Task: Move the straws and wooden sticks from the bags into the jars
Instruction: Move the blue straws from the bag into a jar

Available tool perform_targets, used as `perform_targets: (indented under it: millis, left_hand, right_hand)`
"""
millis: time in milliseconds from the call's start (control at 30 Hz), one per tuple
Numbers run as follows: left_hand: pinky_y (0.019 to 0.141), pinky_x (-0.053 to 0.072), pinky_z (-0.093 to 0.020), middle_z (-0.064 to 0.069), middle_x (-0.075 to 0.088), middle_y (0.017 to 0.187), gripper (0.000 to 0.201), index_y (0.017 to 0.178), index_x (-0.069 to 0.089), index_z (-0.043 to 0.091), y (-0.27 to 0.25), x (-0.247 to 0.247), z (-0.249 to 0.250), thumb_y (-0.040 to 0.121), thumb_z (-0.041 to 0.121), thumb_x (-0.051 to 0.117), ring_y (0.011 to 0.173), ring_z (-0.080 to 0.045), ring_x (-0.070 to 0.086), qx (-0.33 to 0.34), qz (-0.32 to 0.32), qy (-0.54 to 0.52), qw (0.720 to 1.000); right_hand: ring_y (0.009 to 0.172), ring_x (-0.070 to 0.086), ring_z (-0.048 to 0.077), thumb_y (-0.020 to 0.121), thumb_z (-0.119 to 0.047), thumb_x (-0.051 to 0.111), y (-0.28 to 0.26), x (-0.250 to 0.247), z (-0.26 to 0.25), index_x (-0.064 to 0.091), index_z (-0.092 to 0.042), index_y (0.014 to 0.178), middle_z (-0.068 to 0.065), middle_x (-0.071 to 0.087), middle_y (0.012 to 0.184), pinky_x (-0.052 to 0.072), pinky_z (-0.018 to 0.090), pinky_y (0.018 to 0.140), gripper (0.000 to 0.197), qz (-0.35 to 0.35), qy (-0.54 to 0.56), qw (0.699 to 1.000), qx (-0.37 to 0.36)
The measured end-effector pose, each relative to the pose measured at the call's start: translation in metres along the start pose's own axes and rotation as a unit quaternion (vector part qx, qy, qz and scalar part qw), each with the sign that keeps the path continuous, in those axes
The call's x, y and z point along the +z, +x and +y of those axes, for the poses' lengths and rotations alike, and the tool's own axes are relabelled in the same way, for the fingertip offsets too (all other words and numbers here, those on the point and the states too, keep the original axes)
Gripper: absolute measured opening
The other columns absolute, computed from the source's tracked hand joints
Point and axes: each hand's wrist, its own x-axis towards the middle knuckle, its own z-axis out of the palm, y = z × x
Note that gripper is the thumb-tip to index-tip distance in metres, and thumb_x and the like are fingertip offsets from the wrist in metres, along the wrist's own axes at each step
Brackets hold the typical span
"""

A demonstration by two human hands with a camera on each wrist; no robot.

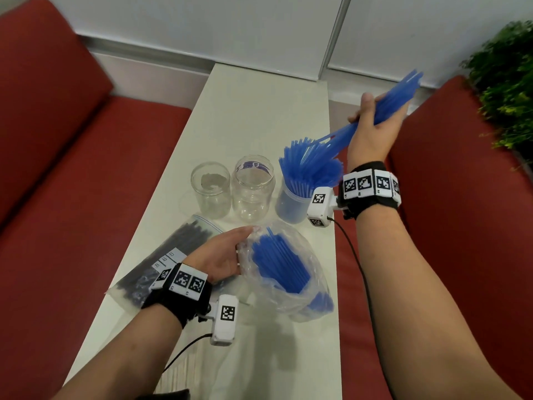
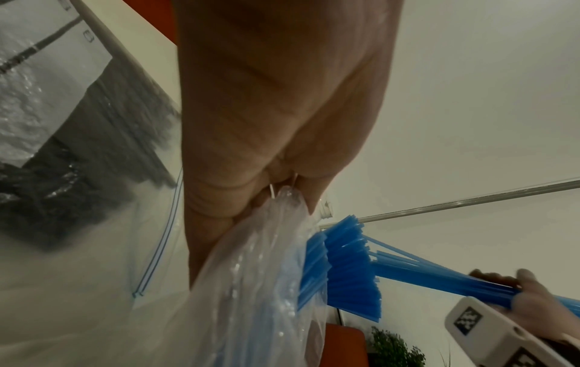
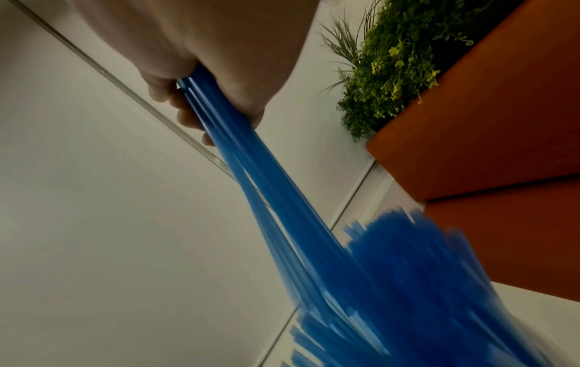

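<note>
My right hand [image 1: 367,116] grips a bundle of blue straws [image 1: 395,95] tilted above the right-hand jar [image 1: 291,203], which stands full of blue straws [image 1: 308,166]; the bundle's lower end is among them. In the right wrist view the fingers [image 3: 188,116] curl round the bundle [image 3: 251,154]. My left hand [image 1: 222,252] holds the rim of a clear bag [image 1: 288,287] with more blue straws [image 1: 277,264] inside; the left wrist view shows it pinching the plastic [image 2: 282,223]. Two jars stand left of the full one: an empty one [image 1: 252,192] and one [image 1: 210,192] with a grey patch at its bottom.
A zip bag of dark sticks [image 1: 170,255] lies on the narrow white table [image 1: 259,111] left of my left hand. Red sofa cushions [image 1: 72,134] flank the table on both sides. A green plant [image 1: 507,82] stands at the far right. Pale sticks [image 1: 176,373] lie near the front edge.
</note>
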Motion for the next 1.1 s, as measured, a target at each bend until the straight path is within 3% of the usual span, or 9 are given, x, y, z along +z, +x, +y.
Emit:
perform_targets:
  millis: [133,267,433,567,700,800,933,1000,1100]
  left_hand:
    - [0.109,0.043,-0.067,-0.017,0.067,0.135,0.040,0.139,0.061,0.013,0.003,0.001,0.001,0.106,0.034,0.054,0.126,-0.039,0.063,-0.004,-0.007,0.001,1.000]
    - [0.109,0.044,-0.066,-0.016,0.067,0.134,0.039,0.138,0.062,0.013,0.002,0.005,0.000,0.105,0.034,0.055,0.125,-0.038,0.063,-0.002,-0.009,0.002,1.000]
    - [0.110,0.042,-0.067,-0.017,0.066,0.136,0.039,0.138,0.062,0.012,-0.002,0.009,-0.002,0.106,0.032,0.053,0.128,-0.039,0.061,-0.001,0.004,-0.004,1.000]
    - [0.111,0.042,-0.065,-0.017,0.066,0.136,0.040,0.137,0.063,0.011,-0.006,0.010,-0.001,0.104,0.033,0.057,0.128,-0.038,0.061,0.000,0.005,-0.001,1.000]
    - [0.111,0.042,-0.065,-0.018,0.066,0.136,0.041,0.138,0.062,0.011,-0.010,0.008,0.001,0.106,0.034,0.054,0.128,-0.038,0.062,-0.004,0.022,0.001,1.000]
    - [0.112,0.042,-0.064,-0.018,0.066,0.135,0.041,0.139,0.061,0.010,-0.011,0.011,0.001,0.108,0.034,0.049,0.127,-0.038,0.062,-0.004,0.021,0.006,1.000]
    - [0.111,0.042,-0.065,-0.017,0.066,0.136,0.040,0.139,0.061,0.011,-0.010,0.013,-0.001,0.107,0.033,0.051,0.127,-0.038,0.062,-0.003,0.026,-0.004,1.000]
    - [0.112,0.041,-0.066,-0.018,0.065,0.138,0.040,0.140,0.060,0.011,-0.007,0.013,-0.003,0.108,0.032,0.049,0.129,-0.039,0.060,-0.005,0.030,-0.012,0.999]
    - [0.112,0.040,-0.067,-0.018,0.063,0.139,0.040,0.141,0.059,0.010,-0.005,0.011,-0.004,0.109,0.031,0.048,0.131,-0.039,0.059,-0.005,0.031,-0.020,0.999]
  right_hand:
    - [0.063,0.054,0.016,0.096,-0.024,0.064,0.004,-0.003,-0.013,0.038,0.005,0.139,-0.018,0.060,0.072,0.055,0.035,0.066,0.058,-0.004,-0.008,1.000,-0.030]
    - [0.067,0.056,0.020,0.095,-0.026,0.066,-0.002,-0.003,0.002,0.048,-0.003,0.126,0.002,0.059,0.084,0.055,0.039,0.068,0.042,-0.051,-0.045,0.998,-0.014]
    - [0.073,0.066,0.014,0.093,-0.021,0.068,-0.015,-0.004,0.033,0.057,-0.008,0.107,0.014,0.066,0.088,0.055,0.028,0.074,0.022,-0.132,-0.125,0.982,0.053]
    - [0.082,0.063,0.015,0.087,-0.009,0.073,-0.016,-0.003,0.035,0.060,-0.011,0.098,0.005,0.065,0.091,0.055,0.033,0.082,0.017,-0.216,-0.194,0.950,0.118]
    - [0.077,0.058,0.012,0.084,-0.004,0.069,-0.003,0.011,0.005,0.054,-0.028,0.099,0.000,0.062,0.089,0.053,0.025,0.071,0.032,-0.213,-0.175,0.961,0.022]
    - [0.071,0.055,0.012,0.085,-0.001,0.059,0.002,0.017,-0.001,0.057,-0.026,0.102,0.003,0.060,0.083,0.051,0.028,0.068,0.030,-0.217,-0.196,0.956,-0.041]
    - [0.117,0.057,0.018,0.103,-0.014,0.048,-0.015,0.011,0.030,0.059,-0.014,0.133,0.005,0.061,0.131,0.044,0.033,0.107,0.032,-0.267,-0.369,0.884,-0.102]
    - [0.144,0.037,0.026,0.107,-0.022,0.041,-0.028,0.005,0.052,0.044,-0.010,0.148,0.009,0.043,0.154,0.025,0.041,0.122,0.042,-0.309,-0.445,0.835,-0.101]
    - [0.155,0.002,0.030,0.109,-0.045,0.029,-0.044,-0.006,0.076,0.024,-0.013,0.159,0.006,0.013,0.168,0.001,0.047,0.125,0.059,-0.376,-0.594,0.709,-0.055]
